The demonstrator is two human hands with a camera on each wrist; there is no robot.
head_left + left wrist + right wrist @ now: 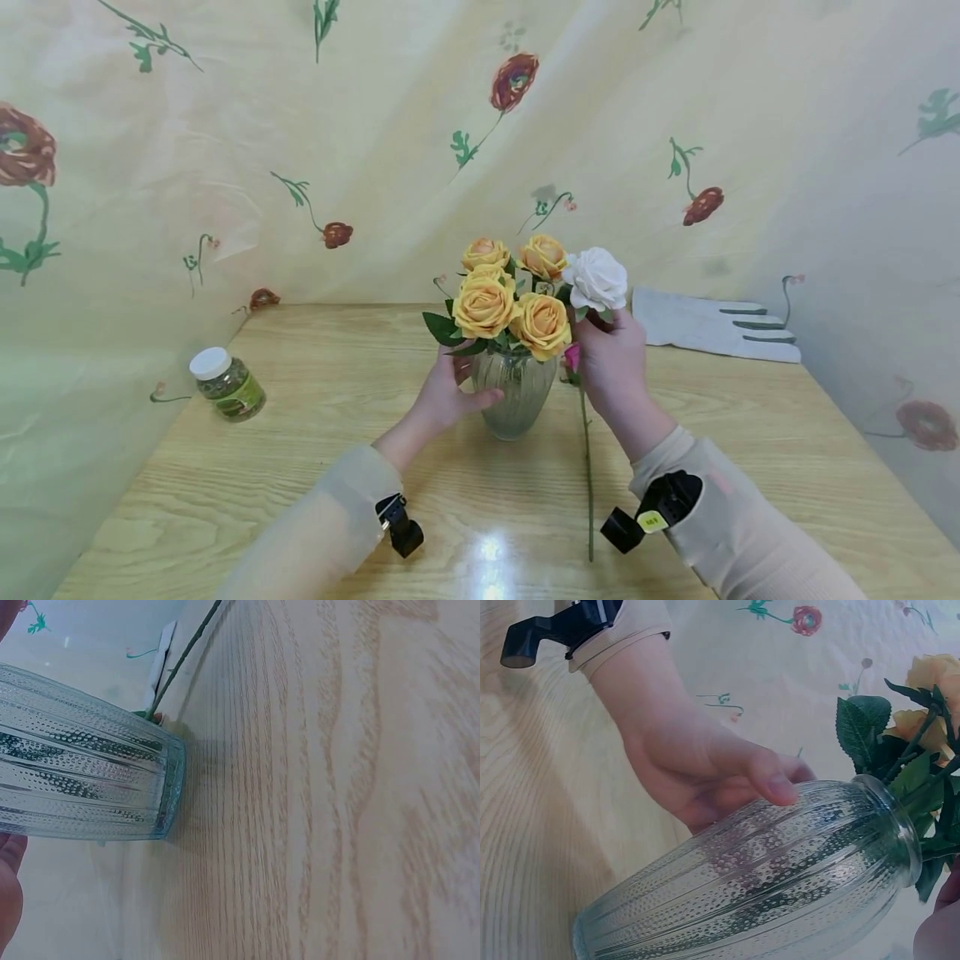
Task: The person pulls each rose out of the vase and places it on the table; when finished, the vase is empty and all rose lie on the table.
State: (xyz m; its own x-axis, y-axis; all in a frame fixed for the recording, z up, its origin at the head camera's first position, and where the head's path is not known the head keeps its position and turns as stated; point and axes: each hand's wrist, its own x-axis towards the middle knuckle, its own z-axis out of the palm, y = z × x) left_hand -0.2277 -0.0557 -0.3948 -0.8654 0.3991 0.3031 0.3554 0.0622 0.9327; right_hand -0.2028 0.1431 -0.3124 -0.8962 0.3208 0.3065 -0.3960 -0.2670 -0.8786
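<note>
A ribbed clear glass vase (pixel 512 400) stands upright on the table, with several yellow roses (pixel 484 306) and green leaves in its mouth. My left hand (pixel 444 398) grips the vase's left side; in the right wrist view the left hand's thumb (pixel 776 784) lies along the glass below the rim. To the right of the bouquet, my right hand (pixel 617 357) pinches a white rose (pixel 597 280) just under its bloom. Most of the white rose's stem is hidden. Only the edge of the right hand (pixel 939 930) shows in its own wrist view.
A pink rose (pixel 572 357) lies right of the vase, its long stem (pixel 588 475) pointing toward me. A white-lidded jar (pixel 228 384) stands at left. Pale gloves (pixel 708 323) lie at back right. Floral cloth (pixel 405 150) hangs behind the table (pixel 330 375).
</note>
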